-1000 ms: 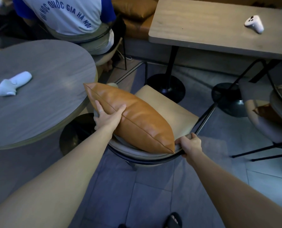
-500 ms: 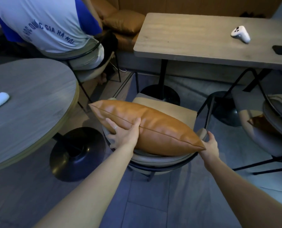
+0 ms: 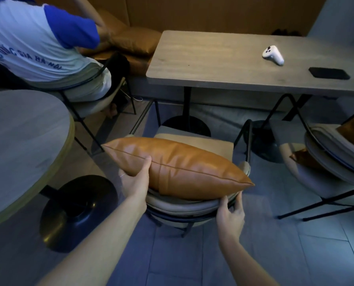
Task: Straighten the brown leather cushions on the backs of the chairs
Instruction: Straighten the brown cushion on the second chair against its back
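A brown leather cushion (image 3: 184, 170) lies lengthwise along the curved back of a grey chair (image 3: 182, 207) in the middle of the view. My left hand (image 3: 136, 179) grips the cushion near its left end, thumb on top. My right hand (image 3: 230, 215) holds the chair's backrest rim just under the cushion's right corner. Another chair (image 3: 328, 162) at the right edge carries a second brown cushion (image 3: 353, 131), mostly out of frame. More brown cushions (image 3: 135, 41) lie on the bench behind.
A round table (image 3: 23, 141) on a black pedestal stands close on the left. A rectangular table (image 3: 223, 62) with a white controller (image 3: 273, 55) and a black phone (image 3: 329, 73) stands behind the chair. A seated person (image 3: 34, 42) occupies the chair at upper left.
The cushion has swung from a slanted lie to level along the chair back. My left hand slid nearer its left end; my right hand stays on the backrest rim. The view shifted right.
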### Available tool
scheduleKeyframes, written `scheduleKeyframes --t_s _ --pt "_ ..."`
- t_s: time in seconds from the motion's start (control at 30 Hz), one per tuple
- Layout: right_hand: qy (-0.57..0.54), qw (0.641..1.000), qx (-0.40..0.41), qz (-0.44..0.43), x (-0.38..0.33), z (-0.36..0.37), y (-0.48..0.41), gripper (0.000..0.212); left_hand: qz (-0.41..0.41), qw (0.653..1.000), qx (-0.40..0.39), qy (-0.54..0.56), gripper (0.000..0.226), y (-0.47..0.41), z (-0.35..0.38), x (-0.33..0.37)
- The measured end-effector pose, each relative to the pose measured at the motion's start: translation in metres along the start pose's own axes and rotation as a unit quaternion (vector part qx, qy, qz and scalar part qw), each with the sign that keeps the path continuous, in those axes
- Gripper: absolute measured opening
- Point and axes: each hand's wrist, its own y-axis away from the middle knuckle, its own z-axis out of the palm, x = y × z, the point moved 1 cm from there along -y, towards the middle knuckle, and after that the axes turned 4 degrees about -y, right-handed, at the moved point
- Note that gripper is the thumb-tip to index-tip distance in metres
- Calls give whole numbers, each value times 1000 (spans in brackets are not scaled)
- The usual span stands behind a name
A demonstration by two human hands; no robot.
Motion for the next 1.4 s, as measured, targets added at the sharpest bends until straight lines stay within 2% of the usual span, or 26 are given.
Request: scheduleKeyframes --t_s 0.1,0.4,0.63,0.77,0.9,1.07,1.13,1.2,1.27,1.33,1.4 --pt "25 1000 -5 -11 -7 -1 -6 62 7 999 9 -32 105 0 5 2" --pt "102 993 -52 -16 -43 -11 -76 47 2 999 -4 -36 109 -2 46 17" --pt "97 991 -88 -11 -51 -6 -120 45 6 999 -7 -42 106 -21 72 24" --pt "99 990 -95 -39 -48 -3 -136 72 7 999 -14 -44 104 -38 77 21" --pt "114 988 -87 -64 -57 -4 -133 62 10 999 -20 -45 102 -40 79 21" --pt "105 991 -72 -36 -59 2 -116 73 8 996 -72 -44 108 -33 65 19" --pt "74 995 -67 -19 -57 6 -96 85 3 994 -100 -53 112 -31 53 14" --pt "56 994 -88 9 -51 17 -71 111 -6 989 -132 -65 115 -32 40 7" --pt "38 993 -102 42 -45 34 -48 131 -9 983 -168 -70 109 -34 29 2" --pt "12 993 -89 71 -41 53 -35 138 -8 977 -202 -63 102 -35 19 2" --pt "10 995 -56 77 -45 67 -30 135 -6 972 -228 -56 100 -39 12 7"
